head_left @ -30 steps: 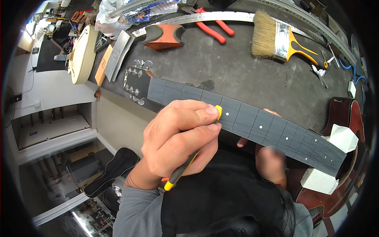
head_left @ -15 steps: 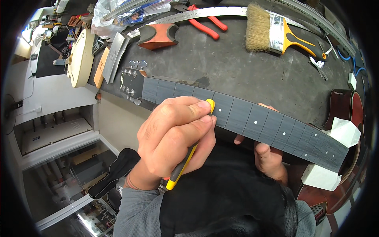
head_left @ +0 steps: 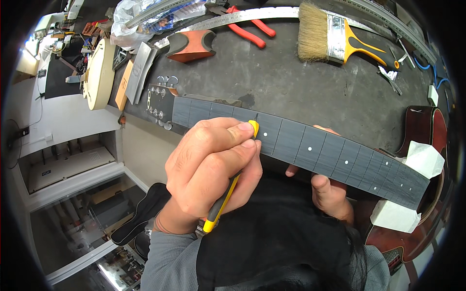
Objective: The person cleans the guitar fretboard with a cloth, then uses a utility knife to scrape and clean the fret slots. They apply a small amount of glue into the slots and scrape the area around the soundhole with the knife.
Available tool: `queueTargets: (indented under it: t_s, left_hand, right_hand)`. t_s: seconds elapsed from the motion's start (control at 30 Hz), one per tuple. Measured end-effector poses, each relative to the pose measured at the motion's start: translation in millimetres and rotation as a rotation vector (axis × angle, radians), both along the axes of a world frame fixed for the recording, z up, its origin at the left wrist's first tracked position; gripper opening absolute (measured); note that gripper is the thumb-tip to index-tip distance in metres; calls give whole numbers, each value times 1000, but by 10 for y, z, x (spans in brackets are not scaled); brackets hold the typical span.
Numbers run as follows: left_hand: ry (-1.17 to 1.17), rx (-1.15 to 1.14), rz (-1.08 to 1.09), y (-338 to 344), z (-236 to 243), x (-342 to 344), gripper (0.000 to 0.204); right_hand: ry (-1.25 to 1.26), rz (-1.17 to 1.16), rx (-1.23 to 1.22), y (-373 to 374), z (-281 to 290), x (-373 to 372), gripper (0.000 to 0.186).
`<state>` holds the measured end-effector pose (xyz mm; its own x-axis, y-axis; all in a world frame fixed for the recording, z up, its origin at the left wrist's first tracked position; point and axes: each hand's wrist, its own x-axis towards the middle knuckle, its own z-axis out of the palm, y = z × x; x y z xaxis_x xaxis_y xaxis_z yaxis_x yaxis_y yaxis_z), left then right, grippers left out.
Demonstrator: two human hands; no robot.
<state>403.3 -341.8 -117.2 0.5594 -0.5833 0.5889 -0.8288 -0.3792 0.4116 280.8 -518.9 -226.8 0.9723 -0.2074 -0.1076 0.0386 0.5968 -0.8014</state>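
Observation:
My left hand (head_left: pixel 211 169) is closed on a slim yellow-and-black hand tool (head_left: pixel 221 203), with its yellow head (head_left: pixel 253 127) held against a guitar's dark fretless fingerboard (head_left: pixel 301 150), which has slot lines and white dots. My right hand (head_left: pixel 330 196) grips the neck from beneath, thumb below the near edge and fingertips showing at the far edge. The headstock with metal tuners (head_left: pixel 158 104) is at the left. The dark red guitar body (head_left: pixel 422 126) lies at the right, with white masking paper (head_left: pixel 423 157) on both sides of the fingerboard's end.
On the dark bench (head_left: pixel 349 92) lie a wide paintbrush (head_left: pixel 313 34), red-handled pliers (head_left: pixel 252 36), a red-and-black block (head_left: pixel 191 46), a long steel rule (head_left: pixel 233 17) and an orange block (head_left: pixel 124 85). A cream guitar body (head_left: pixel 97 72) stands left, a black case (head_left: pixel 136 218) lower left.
The whole view has shifted, so bench items and guitar appear farther left and slightly higher. My left hand and tool stay at about the same fingerboard spot; my right thumb shows more sharply.

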Motion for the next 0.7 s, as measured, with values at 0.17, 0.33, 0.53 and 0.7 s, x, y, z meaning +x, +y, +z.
queueTargets:
  t_s: [0.17, 0.33, 0.53, 0.7]
  left_hand:
    - [-11, 25, 10, -26, 19, -10, 35]
    - [-8, 32, -2, -26, 42, 7, 32]
    - [8, 16, -10, -46, 57, 6, 27]
    - [12, 21, -25, -43, 77, 22, 26]
  right_hand:
    - [1, -18, 2, 9, 23, 7, 100]
    - [5, -5, -16, -5, 60, 36, 98]
    - [22, 6, -13, -7, 81, 35, 97]
    - [0, -7, -25, 6, 57, 39, 96]
